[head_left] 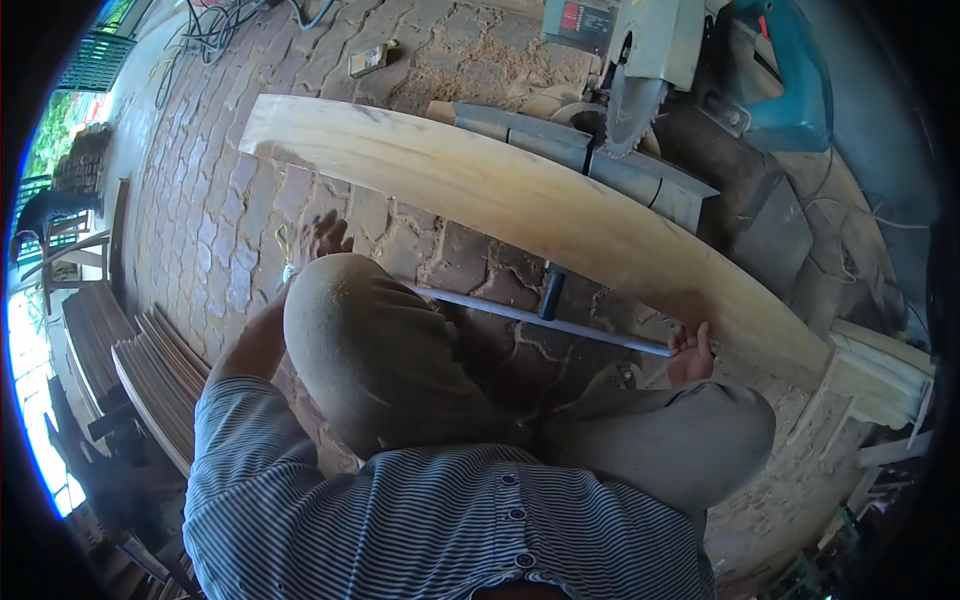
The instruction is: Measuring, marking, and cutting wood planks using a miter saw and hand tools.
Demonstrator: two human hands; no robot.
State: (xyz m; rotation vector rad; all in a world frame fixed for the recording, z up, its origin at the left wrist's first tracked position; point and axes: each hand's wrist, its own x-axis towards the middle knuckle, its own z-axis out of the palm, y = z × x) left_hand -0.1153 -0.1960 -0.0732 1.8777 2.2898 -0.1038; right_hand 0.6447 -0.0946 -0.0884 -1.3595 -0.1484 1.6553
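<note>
Above the brick floor (220, 200), the left hand (325, 237) hangs blurred past the knee, its grip impossible to tell. The long pale plank (520, 200) lies across the miter saw (640, 70); the right hand (692, 352) pinches its near edge.

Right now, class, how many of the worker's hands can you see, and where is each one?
2. The right hand grips the near edge of the long plank. The left hand is beyond the raised knee, blurred and partly hidden.
</note>
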